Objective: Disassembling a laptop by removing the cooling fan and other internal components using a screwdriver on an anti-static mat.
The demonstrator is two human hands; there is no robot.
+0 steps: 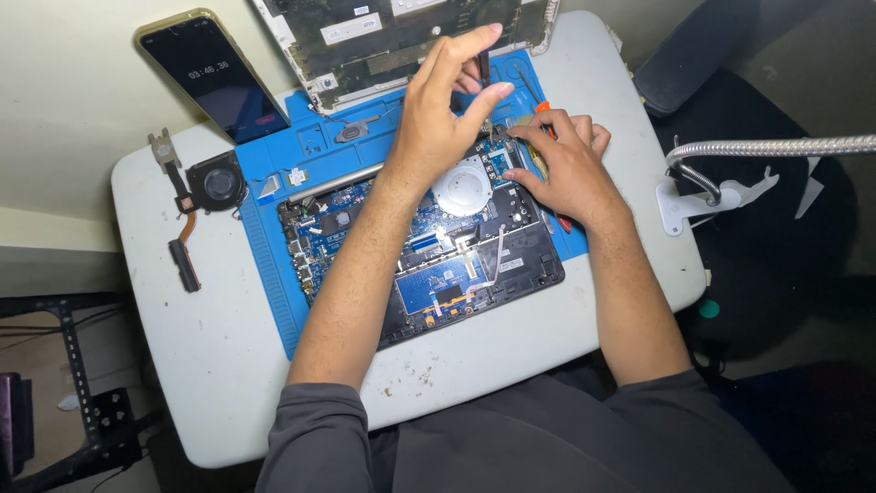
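seen from the head camera, looking straight down: a person seated at a small white table (210, 383) works on an opened laptop base (429, 265), its blue circuit board bare, lying on a blue repair mat (274, 301). both hands meet at the far right corner of the base, just beyond a round white fan (463, 186). the left hand (438, 119) reaches in from the near left, forearm crossing the board on a diagonal, fingers curled with thumb and forefinger pinching a slim dark tool (483, 66) held nearly upright. the right hand (566, 164) lies just beside it, fingers bent and pressed down on the corner, closed around a screwdriver with an orange tip (543, 108); how firmly it grips cannot be told. the base's long axis runs left to right, tilted slightly toward the near right, and the work spot lies ahead of both hands, the right one nearer.

counted: two hands, one laptop base, one detached white lid (401, 36) at the far edge, one loose black fan with copper pipe (205, 187) on the left, one phone (214, 78) propped by the wall, one flexible metal lamp arm (776, 148) on the right.
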